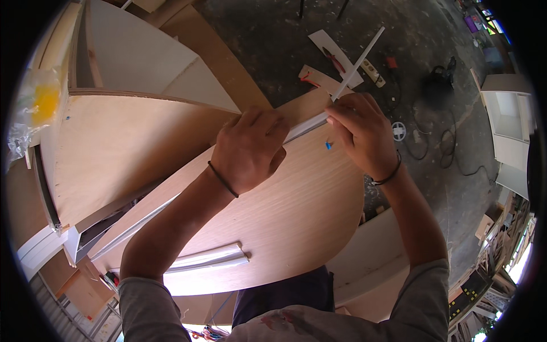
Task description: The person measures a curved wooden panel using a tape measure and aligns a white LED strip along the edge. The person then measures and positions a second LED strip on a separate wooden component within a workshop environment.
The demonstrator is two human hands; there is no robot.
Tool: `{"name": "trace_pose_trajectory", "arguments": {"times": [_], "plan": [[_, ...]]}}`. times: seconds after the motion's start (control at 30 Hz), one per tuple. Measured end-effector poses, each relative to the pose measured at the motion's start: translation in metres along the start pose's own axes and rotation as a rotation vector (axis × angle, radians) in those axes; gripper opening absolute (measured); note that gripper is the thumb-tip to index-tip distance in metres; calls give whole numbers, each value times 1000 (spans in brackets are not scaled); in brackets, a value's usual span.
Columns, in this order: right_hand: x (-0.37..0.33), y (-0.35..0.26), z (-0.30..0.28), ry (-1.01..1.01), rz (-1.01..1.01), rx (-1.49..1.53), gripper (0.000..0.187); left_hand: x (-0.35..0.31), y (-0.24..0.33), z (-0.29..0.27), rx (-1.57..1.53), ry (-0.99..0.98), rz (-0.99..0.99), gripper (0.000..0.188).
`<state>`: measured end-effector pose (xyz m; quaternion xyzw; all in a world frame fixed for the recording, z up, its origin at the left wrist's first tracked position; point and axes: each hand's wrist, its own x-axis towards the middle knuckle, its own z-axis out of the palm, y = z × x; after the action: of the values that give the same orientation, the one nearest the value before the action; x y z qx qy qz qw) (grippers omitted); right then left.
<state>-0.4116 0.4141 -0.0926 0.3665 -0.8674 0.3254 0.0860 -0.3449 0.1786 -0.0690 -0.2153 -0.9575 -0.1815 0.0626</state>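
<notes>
A thin white strip (pixel 360 60) rises from my right hand (pixel 363 132), whose thumb and fingers pinch it. More white strip (pixel 307 126) lies across the pale wood-grain panel (pixel 285 211) between my hands. My left hand (pixel 249 149) rests over this stretch with curled fingers; whether they grip it is hidden. Left of my left forearm, another pale strip (pixel 134 223) lies roughly in line, and I cannot tell if it is the same piece. A small blue object (pixel 329 145) sits beside my right fingers. Short white strips (pixel 213 259) lie near the panel's close edge.
A large wooden carcass (pixel 119 148) stands at the left, with clear plastic wrap (pixel 37 108) on it. On the dark floor lie red-handled pliers (pixel 334 60), a power strip (pixel 372 74), a white spool (pixel 398 131) and cables (pixel 450 139). White cabinets (pixel 510 119) stand far right.
</notes>
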Motion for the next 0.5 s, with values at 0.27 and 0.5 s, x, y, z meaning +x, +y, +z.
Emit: {"name": "trace_pose_trajectory", "arguments": {"times": [0.27,0.5], "plan": [[11,-1,-12,90,-35,-31,17,-17,-2,-15,-373,-32,-275,11],[1,0,-11,11,135,223,13,-34,0,-25,-558,-84,-516,19]]}}
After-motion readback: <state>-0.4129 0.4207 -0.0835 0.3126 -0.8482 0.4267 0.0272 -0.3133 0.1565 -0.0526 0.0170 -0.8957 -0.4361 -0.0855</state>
